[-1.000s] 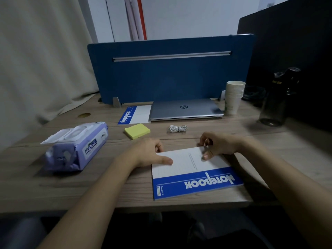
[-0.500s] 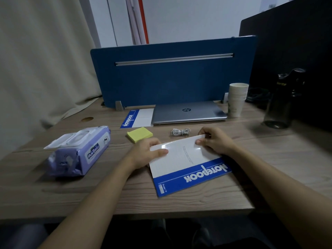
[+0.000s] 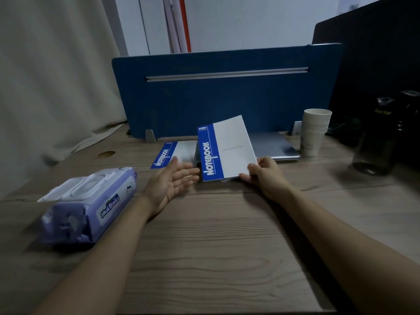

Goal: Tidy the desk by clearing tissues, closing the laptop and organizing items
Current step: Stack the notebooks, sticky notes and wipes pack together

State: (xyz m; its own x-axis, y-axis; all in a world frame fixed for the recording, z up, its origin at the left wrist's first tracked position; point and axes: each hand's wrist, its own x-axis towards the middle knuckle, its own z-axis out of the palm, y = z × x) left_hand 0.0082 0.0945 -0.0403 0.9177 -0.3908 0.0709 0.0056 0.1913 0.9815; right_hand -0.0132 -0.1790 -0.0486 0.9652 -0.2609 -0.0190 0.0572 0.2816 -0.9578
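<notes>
At the back of the table (image 3: 216,258), against the blue divider (image 3: 227,98), your laptop (image 3: 275,147) already lies closed, so that part of the tidying looks done, and no loose tissues show anywhere on the wood; only the purple wipes pack (image 3: 91,208) sits near the left edge, with its lid flap lifted. What seems left is the organizing. You have one notebook (image 3: 225,148) raised off the table and tilted up, its blue title band to the left, while a second notebook (image 3: 175,153) lies flat just behind your left hand, beside the laptop. My guess is that the raised one belongs on top of that flat one. Your right hand (image 3: 263,171) pinches the lower right corner of the raised notebook, thumb on the cover and fingers curled underneath. Your left hand (image 3: 175,180) is spread, palm turned up and inward, fingers straight, holding nothing, hovering just left of the notebook's lower edge without clearly touching it. A stack of paper cups (image 3: 314,131) and a dark bottle (image 3: 377,142) stand to the right, untouched.
</notes>
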